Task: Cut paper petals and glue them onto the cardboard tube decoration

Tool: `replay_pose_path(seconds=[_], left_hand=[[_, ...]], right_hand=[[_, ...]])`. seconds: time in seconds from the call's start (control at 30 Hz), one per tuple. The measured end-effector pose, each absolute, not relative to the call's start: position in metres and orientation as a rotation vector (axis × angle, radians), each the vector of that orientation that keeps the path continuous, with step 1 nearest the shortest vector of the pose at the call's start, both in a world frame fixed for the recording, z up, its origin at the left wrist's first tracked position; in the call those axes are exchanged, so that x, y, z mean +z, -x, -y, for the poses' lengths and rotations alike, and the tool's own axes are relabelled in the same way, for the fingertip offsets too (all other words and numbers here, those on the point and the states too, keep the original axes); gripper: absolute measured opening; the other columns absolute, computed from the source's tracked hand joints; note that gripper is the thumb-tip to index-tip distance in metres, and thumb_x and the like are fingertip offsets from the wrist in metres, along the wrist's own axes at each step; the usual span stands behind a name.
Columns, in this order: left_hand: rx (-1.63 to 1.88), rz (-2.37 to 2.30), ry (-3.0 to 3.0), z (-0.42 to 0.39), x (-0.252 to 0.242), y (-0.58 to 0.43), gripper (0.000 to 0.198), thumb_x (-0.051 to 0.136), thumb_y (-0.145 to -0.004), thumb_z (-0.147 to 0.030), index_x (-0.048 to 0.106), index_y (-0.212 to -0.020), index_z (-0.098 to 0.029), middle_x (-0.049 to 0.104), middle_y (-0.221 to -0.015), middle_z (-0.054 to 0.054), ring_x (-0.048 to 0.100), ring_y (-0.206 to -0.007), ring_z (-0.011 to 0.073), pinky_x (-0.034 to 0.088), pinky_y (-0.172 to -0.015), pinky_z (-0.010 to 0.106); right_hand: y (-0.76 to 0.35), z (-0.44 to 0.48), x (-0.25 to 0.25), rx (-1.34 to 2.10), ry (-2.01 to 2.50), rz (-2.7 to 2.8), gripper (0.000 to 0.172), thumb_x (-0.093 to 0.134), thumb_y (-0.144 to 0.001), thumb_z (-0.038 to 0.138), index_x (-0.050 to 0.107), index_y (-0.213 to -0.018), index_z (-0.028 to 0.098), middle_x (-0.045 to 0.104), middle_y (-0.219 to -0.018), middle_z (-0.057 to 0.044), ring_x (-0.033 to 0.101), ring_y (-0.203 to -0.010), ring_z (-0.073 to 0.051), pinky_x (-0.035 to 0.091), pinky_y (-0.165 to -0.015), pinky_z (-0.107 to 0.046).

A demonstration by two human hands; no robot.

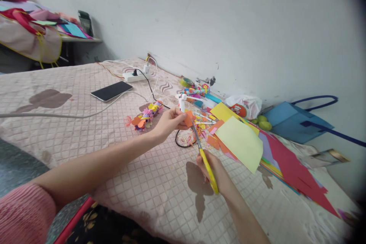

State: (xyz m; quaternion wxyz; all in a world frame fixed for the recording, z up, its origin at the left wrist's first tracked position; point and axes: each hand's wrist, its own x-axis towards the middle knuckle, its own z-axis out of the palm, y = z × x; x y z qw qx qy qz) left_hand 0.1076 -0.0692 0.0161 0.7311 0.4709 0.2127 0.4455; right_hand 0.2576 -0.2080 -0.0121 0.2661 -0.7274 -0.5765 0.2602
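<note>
Between the thumb and fingers of my left hand (173, 121) is a small piece of orange paper (189, 118). My right hand (213, 169) grips a pair of scissors (207, 167) by the yellow handles. The metal blades point up and away, with their tips at the lower edge of the orange paper; whether they cut into it I cannot tell. Left of my left hand lies a colourful paper flower craft (147, 116). Small paper scraps (204, 122) are scattered just beyond the blades, near a white glue gun (182, 101).
A black phone (111, 91) lies at left, beside a white power strip (134, 77) and cables. On the right are a pale yellow sheet (241, 143), red paper (294, 164), green fruit (263, 123) and a blue bag (294, 122) against the wall.
</note>
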Motion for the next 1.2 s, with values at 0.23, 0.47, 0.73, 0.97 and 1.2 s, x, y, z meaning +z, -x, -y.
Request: replay_pose_path(seconds=[0.23,0.47,0.73,0.97,1.2], left_hand=[[0.981,-0.46,-1.055,0.068,0.016,-0.107,0.02,0.063,-0.074,-0.024,0.045,-0.073,-0.014,0.062,-0.065,0.0,0.061,-0.059,0.0099,0.055,-0.064,0.03],[0.981,-0.455,-1.061,0.069,0.016,-0.107,0.018,0.061,-0.075,-0.023,0.045,-0.073,-0.014,0.063,-0.068,0.002,0.061,-0.061,0.0104,0.055,-0.063,0.029],[1.005,-0.473,-1.078,0.07,0.015,-0.108,0.019,0.061,-0.076,-0.023,0.045,-0.073,-0.014,0.062,-0.066,0.0,0.059,-0.057,0.0083,0.055,-0.061,0.028],[1.008,-0.493,-1.069,0.071,0.017,-0.108,0.019,0.062,-0.075,-0.023,0.046,-0.073,-0.014,0.061,-0.065,0.0,0.059,-0.057,0.0083,0.054,-0.06,0.027],[1.008,-0.473,-1.07,0.071,0.017,-0.108,0.019,0.062,-0.074,-0.023,0.046,-0.072,-0.014,0.062,-0.065,0.0,0.059,-0.057,0.0087,0.054,-0.061,0.027]], right_hand=[[-0.253,0.208,-0.005,0.664,1.911,1.58,0.035,0.044,-0.077,0.053,0.043,-0.069,0.019,0.042,-0.051,0.004,0.039,-0.036,-0.008,0.033,-0.033,-0.019],[-0.245,0.212,0.009,0.707,1.872,1.665,0.045,0.032,-0.078,0.063,0.043,-0.072,0.019,0.04,-0.05,0.004,0.042,-0.039,-0.011,0.036,-0.037,-0.022],[-0.246,0.21,0.004,0.671,1.903,1.64,0.045,0.032,-0.078,0.063,0.042,-0.07,0.02,0.041,-0.051,0.003,0.041,-0.038,-0.01,0.034,-0.035,-0.022],[-0.244,0.21,0.006,0.655,1.904,1.592,0.04,0.039,-0.076,0.06,0.042,-0.067,0.02,0.041,-0.05,0.004,0.04,-0.037,-0.01,0.034,-0.035,-0.021],[-0.247,0.208,0.003,0.665,1.965,1.578,0.038,0.038,-0.075,0.057,0.038,-0.065,0.021,0.04,-0.053,0.004,0.039,-0.035,-0.009,0.033,-0.035,-0.021]])
